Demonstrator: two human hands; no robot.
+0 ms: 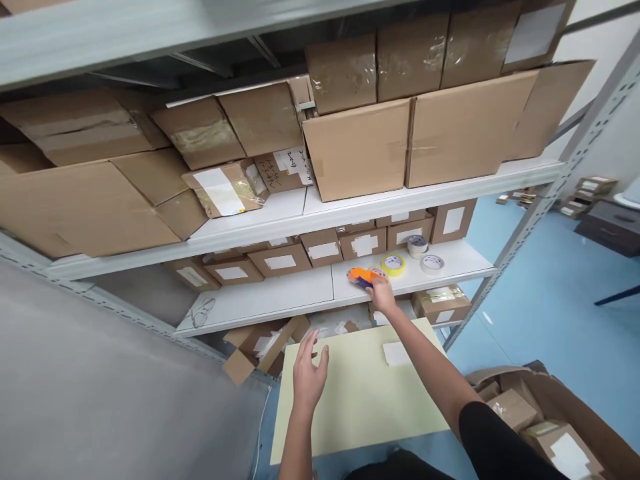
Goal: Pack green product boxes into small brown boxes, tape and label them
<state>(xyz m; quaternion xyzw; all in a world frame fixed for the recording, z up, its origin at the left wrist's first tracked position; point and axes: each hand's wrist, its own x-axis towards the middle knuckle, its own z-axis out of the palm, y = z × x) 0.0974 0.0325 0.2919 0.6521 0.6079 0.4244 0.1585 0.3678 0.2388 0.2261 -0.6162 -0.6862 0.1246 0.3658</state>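
Observation:
My right hand point(383, 295) is stretched out to the middle shelf, its fingers closed round an orange and blue tape dispenser point(361, 276). A roll of tape partly shows at the dispenser's right end, close to my knuckles. Just beyond it lies a yellow roll of tape point(393, 264), with pale tape rolls point(432, 263) to its right, two of them stacked. My left hand point(309, 375) hovers over the pale yellow board point(360, 400), fingers apart and nothing in it. On that board, near my right forearm, is a white paper point(396, 354).
Labelled cardboard boxes point(280, 260) line the back of the middle shelf point(280, 293). Larger boxes point(360, 150) fill the shelf above. An open carton point(263, 343) sits low on the left. At my lower right stands a big carton point(590, 407) with several boxes inside.

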